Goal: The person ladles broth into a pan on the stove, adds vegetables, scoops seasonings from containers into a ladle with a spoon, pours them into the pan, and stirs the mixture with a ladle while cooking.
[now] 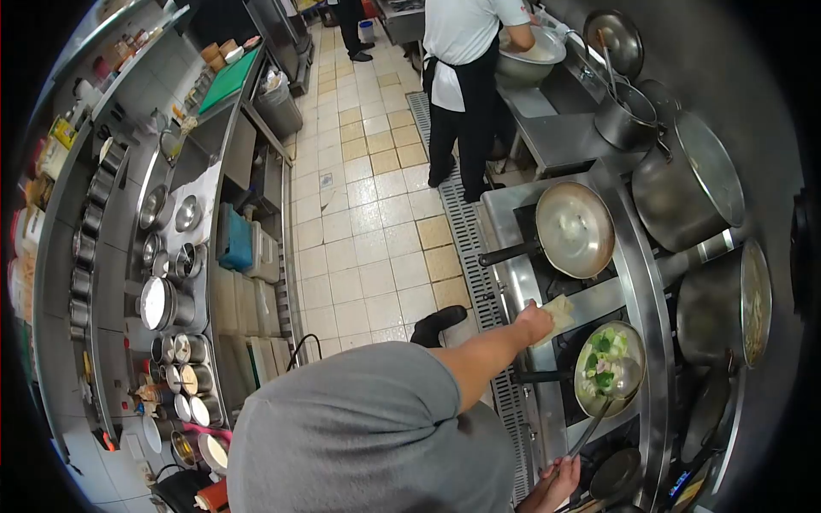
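My left hand (536, 323) is closed on a pale, crumpled cloth (558, 316) over the metal stovetop (590, 301), between two frying pans. Low in the view, my right hand (560, 480) grips the long handle of a ladle (590, 434). The ladle's round bowl rests in the nearer frying pan (634, 335), against green and pale chopped vegetables (605, 352). This pan's dark handle points left, with neither hand on it. Just beyond the cloth sits the other frying pan (575, 229), holding a little moisture or residue.
Large stockpots (684, 184) stand behind the burners at right. A small dark pan (616, 473) lies near my right hand. Ahead, a person in a white shirt and dark apron (466, 77) works at a big bowl (534, 60). A counter with containers (167, 303) runs along the left.
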Demonstrator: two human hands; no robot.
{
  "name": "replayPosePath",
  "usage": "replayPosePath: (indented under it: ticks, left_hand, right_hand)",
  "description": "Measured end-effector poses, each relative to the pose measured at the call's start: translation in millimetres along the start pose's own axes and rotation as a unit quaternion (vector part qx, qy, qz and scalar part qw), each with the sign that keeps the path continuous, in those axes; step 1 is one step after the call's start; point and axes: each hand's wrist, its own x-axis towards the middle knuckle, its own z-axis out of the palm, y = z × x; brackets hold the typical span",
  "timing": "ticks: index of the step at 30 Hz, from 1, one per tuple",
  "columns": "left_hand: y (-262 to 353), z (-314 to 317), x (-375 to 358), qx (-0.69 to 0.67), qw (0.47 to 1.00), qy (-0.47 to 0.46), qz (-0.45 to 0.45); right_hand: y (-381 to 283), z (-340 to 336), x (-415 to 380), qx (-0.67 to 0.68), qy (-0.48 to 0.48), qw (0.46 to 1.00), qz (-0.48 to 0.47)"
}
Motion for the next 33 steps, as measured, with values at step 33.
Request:
replayPosePath:
  ticks: [33]
  left_hand:
    - [44, -18, -8, 0.141, 0.981, -0.041, 0.128]
  right_hand:
    - [52, -30, -52, -0.091, 0.111, 0.941, -0.306]
